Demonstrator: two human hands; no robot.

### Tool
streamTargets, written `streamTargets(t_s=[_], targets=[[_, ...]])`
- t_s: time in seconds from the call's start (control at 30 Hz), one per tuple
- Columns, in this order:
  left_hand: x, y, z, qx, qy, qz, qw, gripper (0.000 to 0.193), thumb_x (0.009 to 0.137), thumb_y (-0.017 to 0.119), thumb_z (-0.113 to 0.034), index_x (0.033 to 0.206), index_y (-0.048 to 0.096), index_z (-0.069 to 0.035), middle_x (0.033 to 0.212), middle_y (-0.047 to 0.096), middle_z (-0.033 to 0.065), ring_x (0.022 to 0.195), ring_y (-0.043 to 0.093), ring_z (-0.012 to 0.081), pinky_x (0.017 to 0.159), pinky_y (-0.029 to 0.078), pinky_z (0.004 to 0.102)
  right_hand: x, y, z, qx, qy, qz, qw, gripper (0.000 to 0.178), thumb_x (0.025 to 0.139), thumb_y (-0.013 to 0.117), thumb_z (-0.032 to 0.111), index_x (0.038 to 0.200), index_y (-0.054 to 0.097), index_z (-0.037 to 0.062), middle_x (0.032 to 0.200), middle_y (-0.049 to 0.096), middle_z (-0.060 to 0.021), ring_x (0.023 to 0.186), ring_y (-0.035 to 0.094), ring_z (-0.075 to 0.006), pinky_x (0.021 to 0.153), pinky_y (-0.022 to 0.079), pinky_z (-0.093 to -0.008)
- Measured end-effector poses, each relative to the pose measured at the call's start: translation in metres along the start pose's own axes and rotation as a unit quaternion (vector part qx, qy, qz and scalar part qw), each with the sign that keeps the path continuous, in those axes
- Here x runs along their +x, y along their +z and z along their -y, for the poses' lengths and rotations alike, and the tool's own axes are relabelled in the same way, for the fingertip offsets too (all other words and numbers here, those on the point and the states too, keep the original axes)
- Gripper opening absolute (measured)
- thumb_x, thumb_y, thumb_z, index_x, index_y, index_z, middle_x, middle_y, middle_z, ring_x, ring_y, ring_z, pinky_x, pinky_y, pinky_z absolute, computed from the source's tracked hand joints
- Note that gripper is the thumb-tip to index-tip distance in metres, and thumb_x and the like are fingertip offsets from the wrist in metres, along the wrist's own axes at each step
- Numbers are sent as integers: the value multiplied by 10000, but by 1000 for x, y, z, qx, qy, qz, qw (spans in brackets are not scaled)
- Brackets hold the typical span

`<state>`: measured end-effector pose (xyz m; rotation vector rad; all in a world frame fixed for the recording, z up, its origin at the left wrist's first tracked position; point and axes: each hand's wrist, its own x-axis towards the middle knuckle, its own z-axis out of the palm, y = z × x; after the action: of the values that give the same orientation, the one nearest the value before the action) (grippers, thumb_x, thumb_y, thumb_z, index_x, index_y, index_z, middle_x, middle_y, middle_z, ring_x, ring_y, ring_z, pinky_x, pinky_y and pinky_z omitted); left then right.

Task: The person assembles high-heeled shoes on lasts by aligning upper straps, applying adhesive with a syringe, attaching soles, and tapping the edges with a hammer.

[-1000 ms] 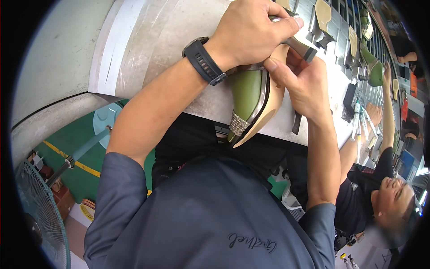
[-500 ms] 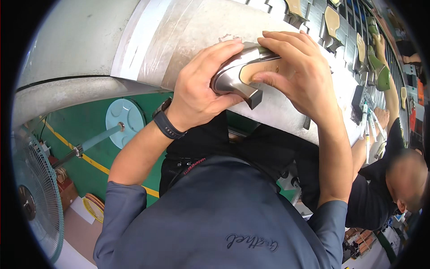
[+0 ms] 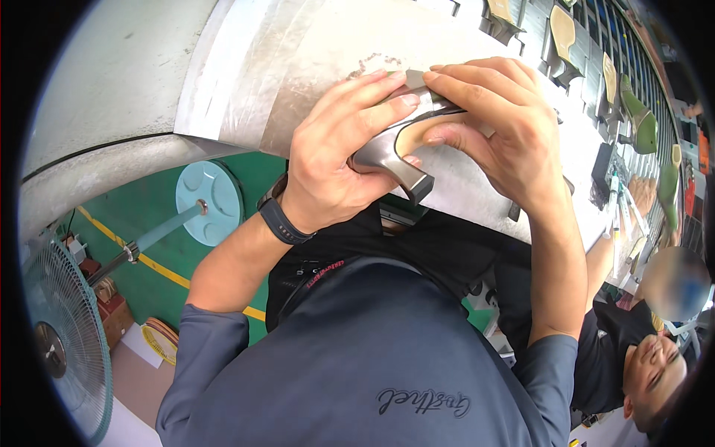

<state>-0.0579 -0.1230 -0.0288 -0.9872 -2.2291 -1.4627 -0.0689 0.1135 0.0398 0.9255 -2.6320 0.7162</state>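
A shiny metallic grey high-heeled shoe (image 3: 383,155) with a tan insole and a dark block-ended heel is held between both hands over the near edge of the pale worktable (image 3: 335,45). My left hand (image 3: 328,145), with a dark watch band at the wrist, wraps the heel end, its fingers lying over the shoe's upper. From the other side my right hand (image 3: 514,127) grips the front part; its fingers curve over the outside and the thumb reaches in against the insole. Most of the toe is hidden behind the right hand.
At the right runs a slatted conveyor with tan-insoled shoes (image 3: 562,36) and green shoes (image 3: 639,119). A co-worker's hand (image 3: 642,195) is near white syringe-like tubes (image 3: 615,200) and a dark box (image 3: 602,164). A standing fan (image 3: 71,339) with a round base (image 3: 212,201) stands at the left.
The shoe has tilted slightly, its heel end lower. My left fingers have spread further over its upper. The co-worker's far arm has drawn back from the green shoes, and their head has shifted.
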Motion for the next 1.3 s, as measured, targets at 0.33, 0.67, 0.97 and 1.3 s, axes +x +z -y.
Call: streamTargets(t_s=[0.33,0.67,0.97,1.3], targets=[[-7,8,9,-7,23,-16,1000,573,791,924,-167,1302,690,-52,1374,683,215,1279,646,418,1065,532,478,5,-6,1,-1,5,33,999,419,749,867,283,1121,806,99,1076,784,-9,977,689,-216,881,503,-373],[-19,17,9,21,10,-57,998,595,696,874,-147,1276,743,-108,1370,704,132,1238,673,362,916,526,420,40,-26,24,33,163,196,966,439,680,937,188,1056,786,19,1033,783,-91,989,710,-279,839,579,-360],[-10,-2,-10,139,-34,131,981,1061,750,880,-537,1580,443,-39,1652,410,233,1516,418,411,1214,270,625,-7,-10,-1,-129,54,51,989,604,714,913,364,1244,740,133,1462,636,-50,1394,529,-324,1173,407,-523],[47,14,11,29,-42,164,985,737,856,828,-249,1494,548,-9,1531,566,213,1465,497,374,1231,336,514,-20,-19,-30,-95,35,23,995,637,727,899,344,1308,732,145,1431,657,-58,1351,562,-338,1122,471,-486]])
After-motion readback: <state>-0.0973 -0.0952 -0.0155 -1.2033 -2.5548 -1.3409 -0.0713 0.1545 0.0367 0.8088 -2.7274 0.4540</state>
